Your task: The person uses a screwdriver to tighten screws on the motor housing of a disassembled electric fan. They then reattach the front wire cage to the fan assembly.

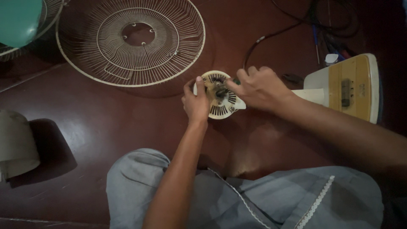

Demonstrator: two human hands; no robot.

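The fingers [198,87] of the left hand [196,103] are clamping around the left rim of the cream fan motor housing [221,101], which is sitting on the dark red floor [127,127] at the centre of the scene, just in front of the person's knees. The right hand [258,88] is reaching in from the right, its fingers closing together over the dark shaft area at the middle of the housing; whether they are pinching a small part or a tool there, I cannot tell, since the hand is covering it.

What could be going wrong: the housing is resting only on the floor and being held from one side, so a hard twist by the right hand may be spinning or tipping it. Any small loosened piece could be dropping onto the dark floor and getting lost in the dim light. The black cable [263,38] is trailing far behind the housing and could be snagging if the motor is pulled nearer.

The wire fan guard [131,40] is lying far left, a teal blade [19,19] beyond it at the corner. To the right, the cream fan base [352,87] is carrying a tan rectangular panel with a small dark switch block; its markings are too small to read. A grey rounded cover [15,144] is sitting near left.
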